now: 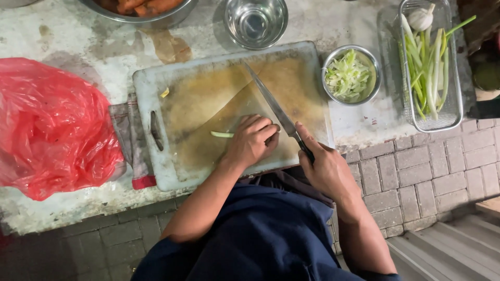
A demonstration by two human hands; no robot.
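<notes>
Where stained concrete slab (94,47) meets brick paving (416,171), cutting board (208,93) rests.

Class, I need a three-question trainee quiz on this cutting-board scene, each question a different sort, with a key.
1. True or false: the right hand holds the knife.
2. What does the left hand press on the board?
3. The small bowl of chopped greens sits: A) left of the board, B) right of the board, C) on the red bag.

Key: 1 true; 2 a green stalk; 3 B.
</notes>
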